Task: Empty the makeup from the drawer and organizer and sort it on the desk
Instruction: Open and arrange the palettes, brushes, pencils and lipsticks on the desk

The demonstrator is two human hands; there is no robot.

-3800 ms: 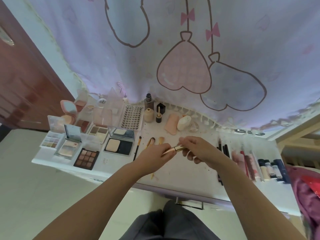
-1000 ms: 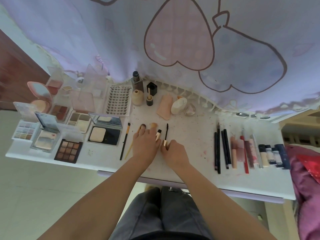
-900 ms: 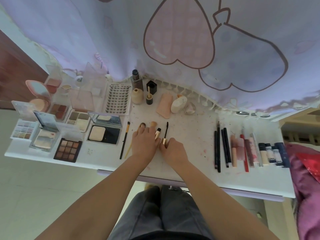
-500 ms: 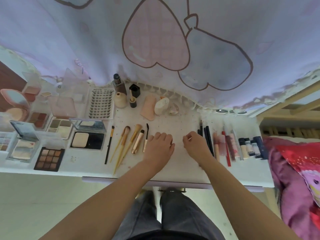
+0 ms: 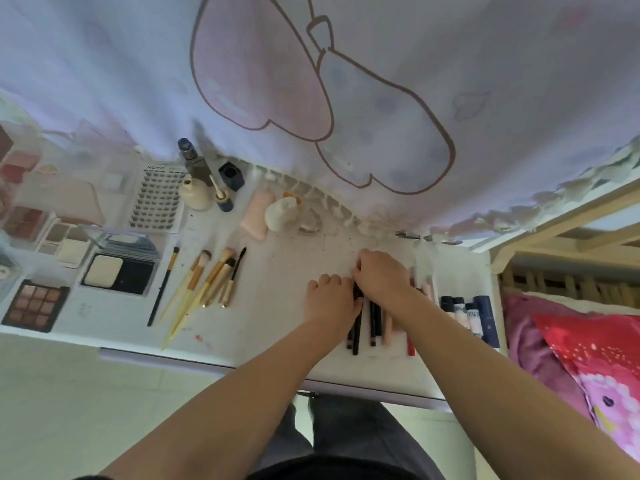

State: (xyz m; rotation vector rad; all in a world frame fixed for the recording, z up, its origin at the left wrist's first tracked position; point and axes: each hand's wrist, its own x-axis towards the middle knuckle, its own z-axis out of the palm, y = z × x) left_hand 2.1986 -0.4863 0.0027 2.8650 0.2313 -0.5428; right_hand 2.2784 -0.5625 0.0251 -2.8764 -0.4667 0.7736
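**Hands at the pencil row on a speckled bench**

Both hands are meeting over black makeup pencils (image 5: 356, 327) lying right of centre on the white bench (image 5: 287, 271). Left hand (image 5: 330, 294) and right hand (image 5: 381, 275) are curling onto them; exact hold cannot be told. A printed curtain (image 5: 311, 81) is hanging behind; brushes (image 5: 207, 282) are lying to the left.

Both arms are seen bare, with no sleeves, rings or watch visible on the left hand (image 5: 330, 299) or the right hand (image 5: 381, 277). Dark grey trousers (image 5: 349, 431) are worn.
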